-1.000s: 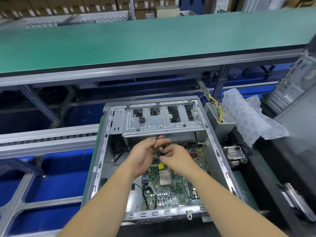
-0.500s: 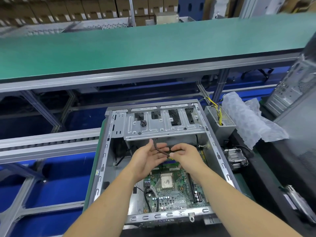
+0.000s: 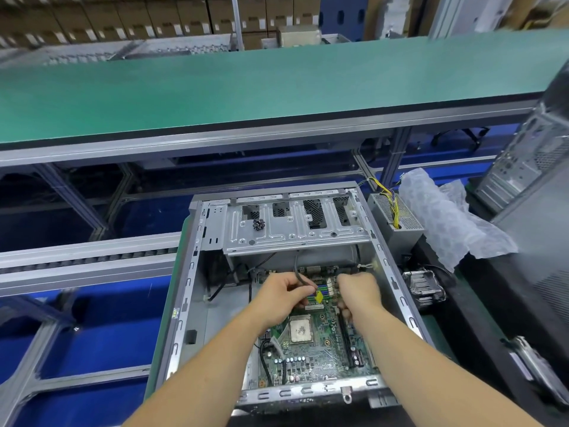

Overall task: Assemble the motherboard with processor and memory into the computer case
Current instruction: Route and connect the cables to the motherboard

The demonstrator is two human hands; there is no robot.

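Observation:
An open grey computer case [image 3: 191, 278] lies flat in front of me. The green motherboard [image 3: 320, 355] sits inside it, with the silver processor [image 3: 300, 328] in its socket. Blue memory slots [image 3: 320, 292] lie at the board's far end, beside a yellow tag. My left hand [image 3: 278, 298] pinches a black cable [image 3: 300, 277] that runs up under the drive cage [image 3: 295, 229]. My right hand [image 3: 357, 291] is over the board's far right part with its fingers curled downward; what they hold is blurred.
A grey power supply [image 3: 397, 223] with yellow wires stands right of the case, next to bubble wrap [image 3: 446, 220] and a heatsink [image 3: 423, 286]. Another case [image 3: 523, 167] stands at the far right. A green conveyor [image 3: 246, 90] runs across behind.
Both hands have come apart and dropped toward the board. The left keeps the black cable; the right has moved to the right side of the board.

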